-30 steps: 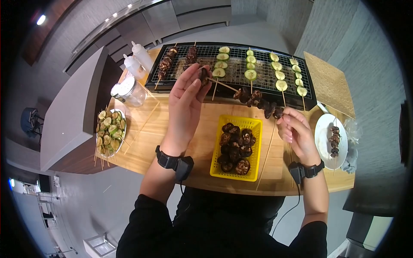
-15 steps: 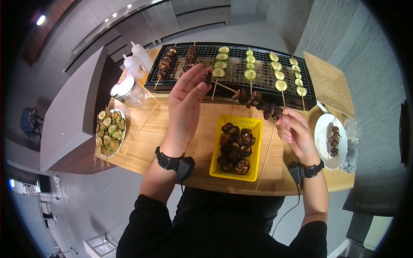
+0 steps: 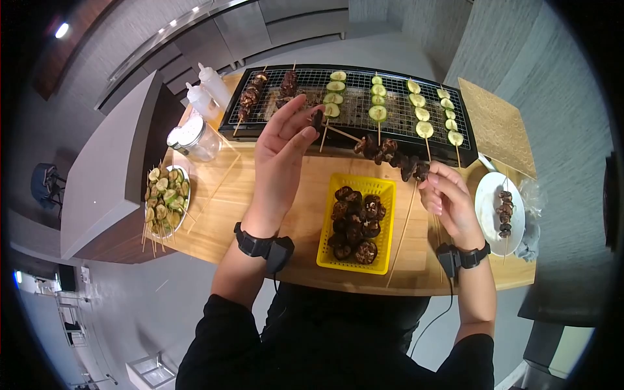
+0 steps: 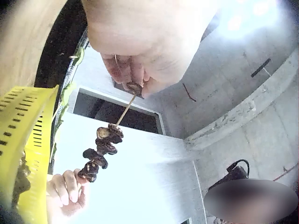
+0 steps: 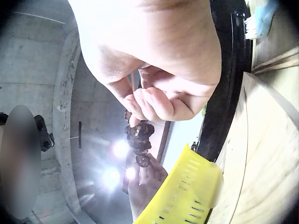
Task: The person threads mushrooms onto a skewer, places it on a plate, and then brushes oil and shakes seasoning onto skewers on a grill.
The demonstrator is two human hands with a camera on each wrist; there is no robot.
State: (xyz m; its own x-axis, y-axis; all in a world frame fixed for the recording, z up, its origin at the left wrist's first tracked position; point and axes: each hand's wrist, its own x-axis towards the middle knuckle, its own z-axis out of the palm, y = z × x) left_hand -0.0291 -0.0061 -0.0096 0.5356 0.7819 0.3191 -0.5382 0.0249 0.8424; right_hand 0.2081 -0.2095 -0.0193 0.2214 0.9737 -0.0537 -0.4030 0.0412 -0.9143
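In the head view my left hand (image 3: 279, 153) pinches a dark mushroom (image 3: 317, 119) between thumb and fingers at the far end of a bamboo skewer (image 3: 342, 134). Several browned mushrooms (image 3: 389, 151) are threaded closer to the other end, with a bare stretch of stick between. My right hand (image 3: 453, 203) grips the skewer just beside the last of them. The left wrist view shows the stick's tip at the pinched mushroom (image 4: 134, 87). Below the skewer, a yellow basket (image 3: 392, 214) on the table holds more loose mushrooms (image 3: 354, 224).
Behind is a grill (image 3: 354, 91) bearing skewers of mushrooms and green-rimmed slices. A plate (image 3: 188, 190) of slice skewers, a lidded jar (image 3: 207, 144) and squeeze bottles (image 3: 213, 83) stand left. At right, a white plate (image 3: 487, 211) carries a mushroom skewer. Bare sticks (image 3: 403, 237) lie near the basket.
The left fingers and the pinched mushroom have shifted slightly to the right, closer to the skewer's tip. The right hand keeps its grip in about the same place.
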